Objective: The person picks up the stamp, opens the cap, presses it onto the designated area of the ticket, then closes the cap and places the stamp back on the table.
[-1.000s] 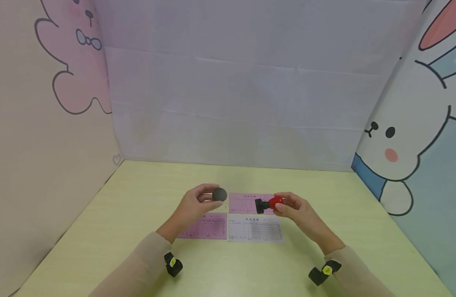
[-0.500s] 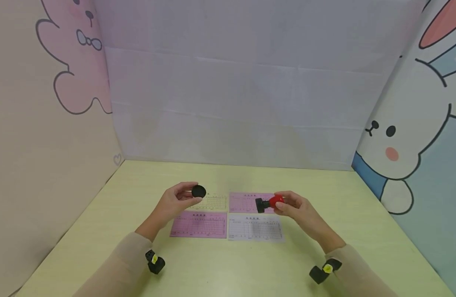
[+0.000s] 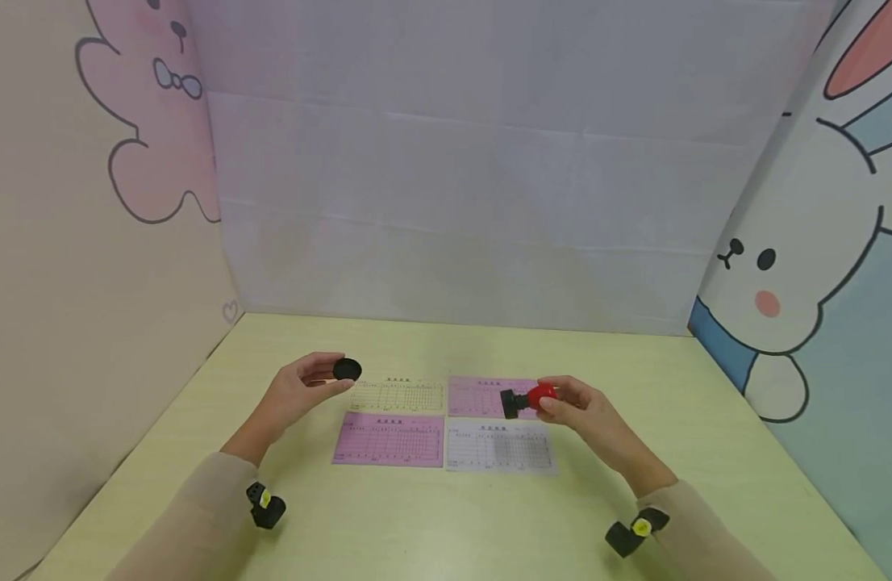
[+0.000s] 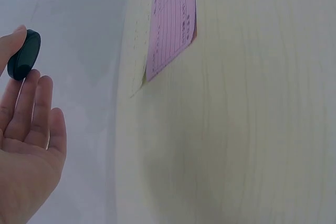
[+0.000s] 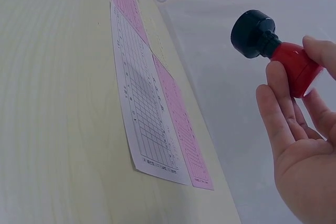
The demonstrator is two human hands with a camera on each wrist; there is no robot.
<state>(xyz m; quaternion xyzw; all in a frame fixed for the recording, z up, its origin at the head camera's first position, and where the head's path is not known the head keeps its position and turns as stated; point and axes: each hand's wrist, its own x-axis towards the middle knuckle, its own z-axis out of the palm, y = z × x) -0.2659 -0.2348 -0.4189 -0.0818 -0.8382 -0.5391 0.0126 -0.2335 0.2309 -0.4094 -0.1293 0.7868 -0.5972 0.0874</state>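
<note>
My left hand [image 3: 289,399] pinches a round black cap [image 3: 348,369] between thumb and fingertips, held up left of the yellow form. In the left wrist view the cap [image 4: 24,55] is tilted on edge, its rim glossy. On the other side, my right hand [image 3: 587,424] grips a stamp by its red knob [image 3: 541,395]. The stamp's round black head [image 5: 253,33] points left, away from the palm, and its knob lies between thumb and fingers in the right wrist view. Cap and stamp are well apart, both raised above the table.
Printed forms lie edge to edge on the pale wood table [image 3: 417,524]: a yellow one [image 3: 406,397], a pink one [image 3: 388,444], a white one [image 3: 497,448] and another pink one [image 3: 471,399]. A white sheet wall [image 3: 453,202] closes the back, with cartoon-printed walls at both sides.
My left hand has moved left with the black cap, away from the stamp, uncovering the yellow form and the left pink one. My right hand and the stamp have stayed nearly still.
</note>
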